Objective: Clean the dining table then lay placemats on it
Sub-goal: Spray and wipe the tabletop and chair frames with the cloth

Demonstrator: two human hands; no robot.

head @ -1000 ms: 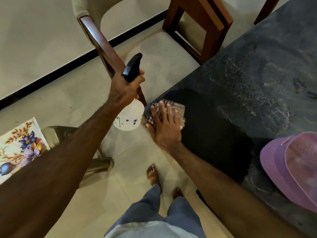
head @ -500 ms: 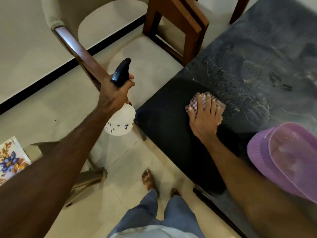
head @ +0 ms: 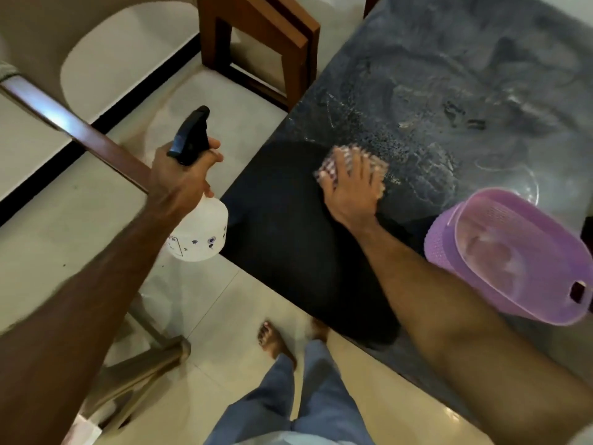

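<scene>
The table is being wiped; placemats are not yet laid.
A cloth is pressed down under the flat-fingered right hand; beside the table's corner, a spray bottle is gripped by the left hand. Droplets beyond the cloth probably need wiping next.

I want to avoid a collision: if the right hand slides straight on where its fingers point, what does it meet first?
Probably nothing soon. The right hand, pressing the cloth, points up across the wet table; that path looks free. The purple basket sits aside.

Cloth blurred, mostly under right hand.
</scene>
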